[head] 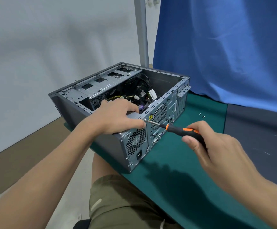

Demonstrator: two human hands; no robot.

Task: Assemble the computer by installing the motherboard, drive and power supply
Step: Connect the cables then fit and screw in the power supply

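Both your hands are gripping | left hand (116, 116): grey metal power supply (135, 142) | right hand (207, 146): black-and-orange screwdriver (181, 131)

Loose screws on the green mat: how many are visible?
2. One screw and a second screw lie side by side on the green mat, right of the computer case. Others may be hidden.

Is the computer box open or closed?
Open. The case lies with its top side uncovered, and cables show inside.
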